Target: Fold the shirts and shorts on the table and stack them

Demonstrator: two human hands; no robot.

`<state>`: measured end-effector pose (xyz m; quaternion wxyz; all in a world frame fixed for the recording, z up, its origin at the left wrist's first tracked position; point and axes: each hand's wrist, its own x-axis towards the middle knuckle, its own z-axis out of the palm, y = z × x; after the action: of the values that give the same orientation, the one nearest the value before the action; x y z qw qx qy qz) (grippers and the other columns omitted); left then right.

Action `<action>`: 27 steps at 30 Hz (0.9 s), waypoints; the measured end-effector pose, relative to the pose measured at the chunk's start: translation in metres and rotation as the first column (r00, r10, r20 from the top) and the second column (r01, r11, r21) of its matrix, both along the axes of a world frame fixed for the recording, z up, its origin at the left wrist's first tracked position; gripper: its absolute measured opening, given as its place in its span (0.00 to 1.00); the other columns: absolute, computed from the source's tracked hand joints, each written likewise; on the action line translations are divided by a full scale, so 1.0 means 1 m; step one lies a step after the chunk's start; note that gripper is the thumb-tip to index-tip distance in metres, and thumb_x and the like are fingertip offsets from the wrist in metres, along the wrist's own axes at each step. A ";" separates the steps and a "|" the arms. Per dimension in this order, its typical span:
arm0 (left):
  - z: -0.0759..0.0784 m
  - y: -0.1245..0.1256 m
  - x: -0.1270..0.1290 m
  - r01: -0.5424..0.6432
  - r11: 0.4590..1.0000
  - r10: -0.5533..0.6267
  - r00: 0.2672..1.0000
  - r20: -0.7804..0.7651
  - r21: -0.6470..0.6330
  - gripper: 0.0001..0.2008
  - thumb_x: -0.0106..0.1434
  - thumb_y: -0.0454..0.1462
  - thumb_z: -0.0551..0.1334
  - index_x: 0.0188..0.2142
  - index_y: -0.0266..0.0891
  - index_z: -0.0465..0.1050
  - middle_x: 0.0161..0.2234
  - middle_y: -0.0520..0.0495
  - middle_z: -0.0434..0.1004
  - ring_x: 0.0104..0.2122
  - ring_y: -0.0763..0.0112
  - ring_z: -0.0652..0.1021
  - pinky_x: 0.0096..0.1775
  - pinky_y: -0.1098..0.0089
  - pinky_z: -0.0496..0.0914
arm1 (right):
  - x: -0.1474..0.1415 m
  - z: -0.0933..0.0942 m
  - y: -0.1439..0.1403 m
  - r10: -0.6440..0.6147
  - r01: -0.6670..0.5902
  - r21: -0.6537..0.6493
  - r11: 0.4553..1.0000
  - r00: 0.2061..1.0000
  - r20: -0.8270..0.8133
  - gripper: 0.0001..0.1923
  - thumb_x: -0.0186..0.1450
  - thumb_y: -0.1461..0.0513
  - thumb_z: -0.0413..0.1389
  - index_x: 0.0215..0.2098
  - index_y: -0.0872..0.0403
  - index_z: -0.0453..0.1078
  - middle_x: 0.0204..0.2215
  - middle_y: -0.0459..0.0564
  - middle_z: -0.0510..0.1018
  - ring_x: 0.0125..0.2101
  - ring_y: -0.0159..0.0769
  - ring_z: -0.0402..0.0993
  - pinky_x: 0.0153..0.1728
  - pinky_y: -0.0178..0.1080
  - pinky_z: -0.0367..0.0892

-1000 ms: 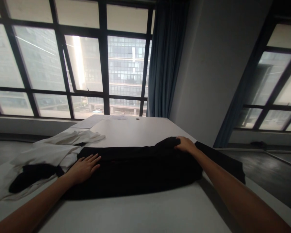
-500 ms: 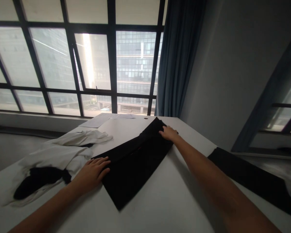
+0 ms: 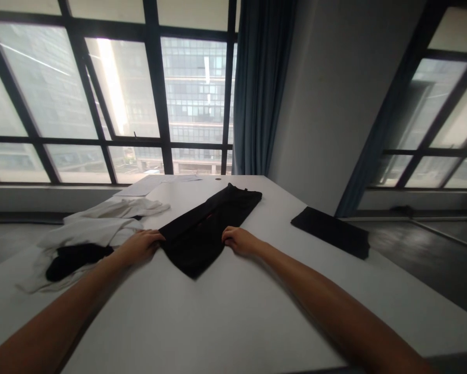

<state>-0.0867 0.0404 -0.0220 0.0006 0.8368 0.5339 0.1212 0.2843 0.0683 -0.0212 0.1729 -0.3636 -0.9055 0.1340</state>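
A black garment (image 3: 208, 223), folded into a long strip, lies diagonally on the white table (image 3: 233, 306), its far end toward the window. My left hand (image 3: 139, 245) grips its near left corner. My right hand (image 3: 239, 240) pinches its near right edge. A pointed flap of the black cloth hangs between my two hands toward me.
A second folded black cloth (image 3: 330, 231) lies at the table's right edge. A heap of white cloth (image 3: 96, 226) with a dark piece (image 3: 75, 258) sits to the left. Papers (image 3: 142, 186) lie near the window. A blue curtain (image 3: 256, 88) hangs behind.
My right hand left the garment's far end and came back to its near right edge. My left hand went from lying flat to gripping the corner. The view shifted right.
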 end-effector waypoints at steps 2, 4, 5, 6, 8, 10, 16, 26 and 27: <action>0.005 -0.014 0.019 0.057 0.998 -0.058 0.998 -0.005 -0.029 0.16 0.61 0.41 0.56 0.46 0.47 0.78 0.45 0.48 0.81 0.46 0.60 0.78 0.55 0.62 0.68 | 0.013 0.005 -0.008 -0.057 0.058 -0.011 0.998 0.998 0.042 0.17 0.58 0.65 0.60 0.46 0.50 0.77 0.42 0.49 0.80 0.39 0.37 0.75 0.42 0.35 0.68; 0.011 -0.033 0.044 0.139 0.987 -0.141 0.990 -0.020 -0.077 0.15 0.62 0.39 0.55 0.43 0.47 0.78 0.43 0.49 0.81 0.43 0.61 0.79 0.52 0.64 0.69 | 0.032 0.013 -0.014 -0.120 0.125 -0.042 0.991 0.988 0.097 0.17 0.58 0.65 0.59 0.45 0.50 0.78 0.39 0.47 0.81 0.37 0.37 0.75 0.41 0.35 0.68; 0.014 -0.044 0.058 0.186 0.977 -0.190 0.981 -0.029 -0.100 0.14 0.62 0.37 0.54 0.43 0.47 0.78 0.42 0.48 0.80 0.42 0.62 0.79 0.50 0.64 0.70 | 0.043 0.016 -0.017 -0.146 0.154 -0.063 0.986 0.982 0.122 0.17 0.57 0.66 0.58 0.44 0.49 0.78 0.37 0.47 0.81 0.37 0.36 0.75 0.41 0.35 0.67; 0.017 -0.055 0.073 0.236 0.964 -0.242 0.969 -0.040 -0.120 0.14 0.62 0.36 0.54 0.42 0.46 0.78 0.41 0.48 0.80 0.41 0.62 0.80 0.47 0.65 0.71 | 0.054 0.020 -0.020 -0.162 0.176 -0.089 0.980 0.976 0.144 0.18 0.57 0.67 0.57 0.44 0.50 0.78 0.36 0.46 0.82 0.37 0.36 0.75 0.41 0.35 0.67; 0.023 -0.079 0.105 0.341 0.927 -0.352 0.935 -0.047 -0.156 0.14 0.62 0.35 0.55 0.42 0.44 0.78 0.40 0.46 0.80 0.40 0.61 0.80 0.44 0.65 0.72 | 0.076 0.028 -0.026 -0.175 0.205 -0.152 0.967 0.966 0.191 0.18 0.55 0.69 0.55 0.41 0.50 0.79 0.35 0.46 0.82 0.37 0.36 0.76 0.42 0.35 0.67; 0.028 -0.099 0.133 0.459 0.867 -0.464 0.885 0.020 -0.192 0.13 0.63 0.35 0.56 0.43 0.43 0.78 0.40 0.45 0.80 0.39 0.61 0.80 0.44 0.65 0.72 | 0.095 0.036 -0.031 -0.202 0.260 -0.204 0.944 0.943 0.265 0.16 0.53 0.70 0.56 0.35 0.51 0.80 0.33 0.46 0.82 0.37 0.37 0.76 0.42 0.35 0.68; 0.033 -0.094 0.158 0.607 0.752 -0.517 0.785 0.341 -0.258 0.18 0.67 0.45 0.57 0.54 0.45 0.74 0.44 0.47 0.81 0.39 0.65 0.79 0.42 0.68 0.73 | 0.128 0.052 -0.040 -0.388 0.505 -0.185 0.843 0.809 0.442 0.11 0.52 0.71 0.55 0.26 0.54 0.78 0.29 0.50 0.81 0.35 0.41 0.77 0.36 0.37 0.68; 0.015 -0.060 0.123 0.461 0.877 -0.456 0.887 0.069 -0.134 0.17 0.60 0.32 0.60 0.47 0.47 0.77 0.56 0.47 0.73 0.56 0.55 0.70 0.59 0.52 0.62 | 0.157 0.021 -0.052 -0.392 0.453 -0.100 0.886 0.847 0.360 0.44 0.50 0.68 0.63 0.65 0.50 0.62 0.64 0.58 0.62 0.61 0.53 0.61 0.60 0.49 0.58; 0.015 -0.062 0.123 0.462 0.876 -0.458 0.887 0.061 -0.139 0.17 0.60 0.32 0.61 0.48 0.49 0.77 0.57 0.47 0.72 0.57 0.54 0.68 0.59 0.51 0.61 | 0.158 0.021 -0.056 -0.368 0.436 -0.132 0.890 0.859 0.356 0.45 0.50 0.66 0.64 0.65 0.48 0.61 0.65 0.57 0.59 0.62 0.54 0.59 0.61 0.51 0.56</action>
<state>0.0362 -0.0219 -0.0071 0.0992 0.9355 0.3275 0.0883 0.4423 0.0121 -0.0003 0.0081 -0.5783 -0.8057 0.1277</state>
